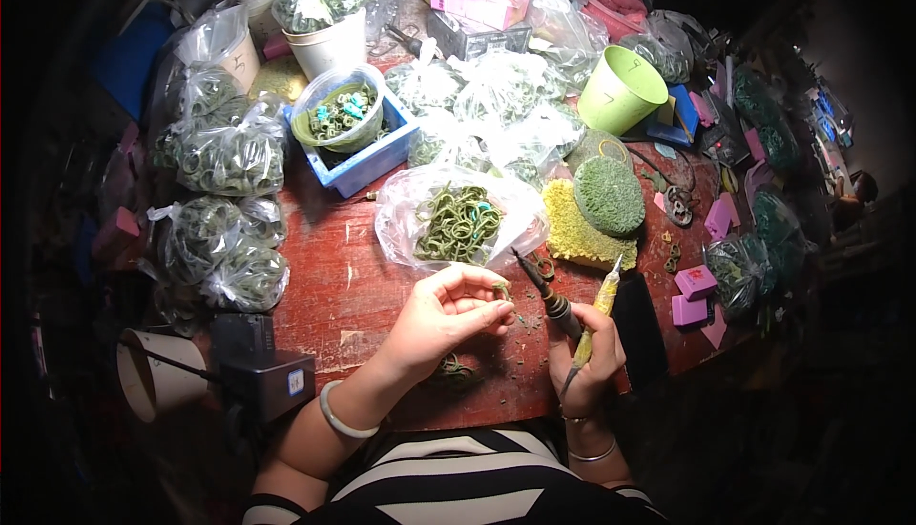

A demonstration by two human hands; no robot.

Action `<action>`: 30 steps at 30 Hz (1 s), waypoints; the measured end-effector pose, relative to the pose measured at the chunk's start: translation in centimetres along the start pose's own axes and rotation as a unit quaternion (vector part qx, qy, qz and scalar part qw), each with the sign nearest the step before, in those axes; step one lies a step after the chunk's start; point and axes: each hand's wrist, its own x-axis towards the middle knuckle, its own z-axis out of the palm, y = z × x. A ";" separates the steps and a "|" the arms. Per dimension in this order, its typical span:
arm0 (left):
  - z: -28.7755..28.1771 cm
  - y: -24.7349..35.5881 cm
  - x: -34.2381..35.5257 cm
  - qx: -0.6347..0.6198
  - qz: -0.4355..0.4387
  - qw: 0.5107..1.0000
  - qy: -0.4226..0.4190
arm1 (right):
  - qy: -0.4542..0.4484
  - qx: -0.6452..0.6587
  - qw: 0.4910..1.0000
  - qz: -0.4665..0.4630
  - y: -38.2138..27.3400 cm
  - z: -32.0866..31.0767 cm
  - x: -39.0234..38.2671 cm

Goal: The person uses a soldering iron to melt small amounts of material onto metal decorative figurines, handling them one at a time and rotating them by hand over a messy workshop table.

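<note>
My left hand point(434, 325), with a white bangle on its wrist, pinches a small green piece point(502, 290) between thumb and fingers above the red table point(329, 267). My right hand point(596, 358) grips a dark pen-shaped tool point(558, 306) with a pointed tip and a yellowish pointed tool point(601, 313) together. An open clear bag point(401, 215) of green rings point(456, 225) lies just beyond both hands. Loose green rings point(453, 370) lie below my left hand, partly hidden by it. A round green textured pad point(609, 196) rests on a yellow one point(568, 229) at the right.
Tied bags of green pieces point(229, 153) crowd the left and back. A blue bin point(334, 177) holds a tub. A green cup point(615, 96) stands back right. Pink blocks point(689, 309) sit right. A black device point(267, 372) and tipped white cup point(157, 377) are at lower left.
</note>
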 end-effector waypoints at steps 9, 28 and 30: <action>0.0 0.0 -0.1 0.000 0.011 1.000 -0.011 | -0.004 -0.010 1.000 -0.004 0.4 -0.1 0.2; -0.5 -0.3 0.2 0.064 0.053 0.996 0.034 | -0.074 0.015 0.996 0.045 0.5 -1.9 0.4; -0.7 -0.4 0.2 0.065 0.060 0.996 0.035 | -0.079 0.011 0.996 0.039 0.3 -1.7 0.6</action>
